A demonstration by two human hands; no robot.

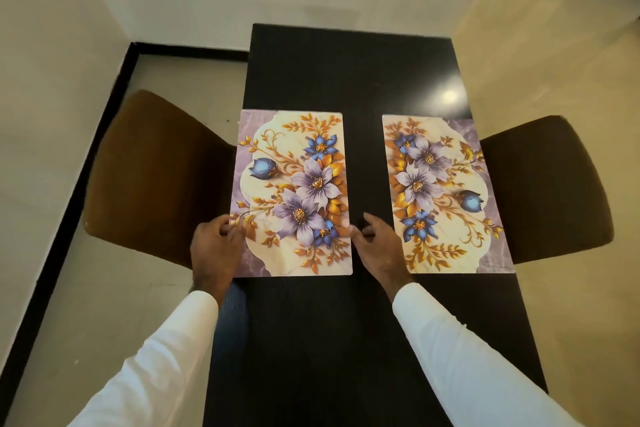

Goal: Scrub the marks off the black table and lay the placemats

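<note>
Two floral placemats lie flat on the long black table (pixel 346 80). The left placemat (pixel 294 191) reaches the table's left edge. The right placemat (pixel 446 194) reaches the right edge. My left hand (pixel 216 246) pinches the left placemat's outer long edge near its close corner. My right hand (pixel 375 243) pinches the same mat's inner long edge, fingers curled on the black strip between the two mats. Both arms wear white sleeves.
A brown chair (pixel 156 177) stands at the table's left side and a darker brown chair (pixel 550 187) at its right. A white wall with a black skirting strip (pixel 86 184) runs along the left. The beige floor (pixel 554 45) spreads to the right.
</note>
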